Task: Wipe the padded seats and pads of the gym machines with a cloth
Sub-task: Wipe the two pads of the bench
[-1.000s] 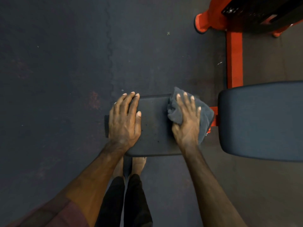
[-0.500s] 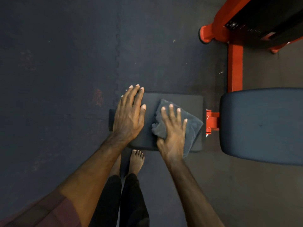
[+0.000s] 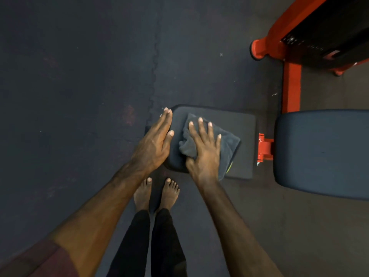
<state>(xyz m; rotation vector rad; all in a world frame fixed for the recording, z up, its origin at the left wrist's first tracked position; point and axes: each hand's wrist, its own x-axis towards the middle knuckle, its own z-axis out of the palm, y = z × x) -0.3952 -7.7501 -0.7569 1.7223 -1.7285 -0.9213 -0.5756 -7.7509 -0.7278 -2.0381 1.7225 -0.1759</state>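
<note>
We risk the cloth [image 3: 217, 140] bunching under our right hand [image 3: 203, 150], whose spread fingers press it flat, so strokes would skip the pad's right part. Our left hand [image 3: 154, 143], fingers straight and together, braces the left edge of the small seat pad [image 3: 239, 124] and could slip off its rounded corner. The cloth is grey, soft and crumpled, lying on the pad's left half; the larger pad [image 3: 323, 154] to the right is untouched.

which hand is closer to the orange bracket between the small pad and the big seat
Right. The right hand presses the grey cloth mid-pad, nearer the orange bracket. The left hand rests on the small pad at its far edge, away from the bracket.
</note>
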